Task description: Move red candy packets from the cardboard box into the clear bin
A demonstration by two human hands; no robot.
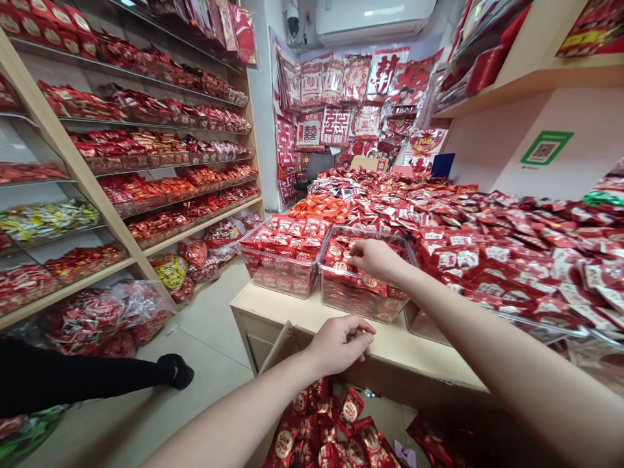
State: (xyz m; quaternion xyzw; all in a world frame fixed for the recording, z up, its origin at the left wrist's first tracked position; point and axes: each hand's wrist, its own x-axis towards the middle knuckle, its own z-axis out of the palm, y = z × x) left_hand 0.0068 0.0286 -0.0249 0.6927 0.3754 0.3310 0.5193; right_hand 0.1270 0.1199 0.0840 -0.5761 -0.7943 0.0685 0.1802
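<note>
My right hand [376, 260] reaches into a clear plastic bin [363, 300] of red wrapped candies. Its fingers are pinched together at a red candy packet [336, 252] near the top of the pile. My left hand [341, 344] hangs over the near wall of an open cardboard box [390, 377], thumb and fingers curled together. Whatever may be inside that curl is hidden. Below it, red candy packets [351, 406] with gold print lie loose in the box.
Another filled clear bin [280, 270] stands to the left on the pale counter [302, 311]. Heaps of red packets [468, 253] cover the right side. Stocked shelves [160, 169] line the left wall, with plastic bags [107, 315] below. A black-clad leg [121, 376] extends across the floor.
</note>
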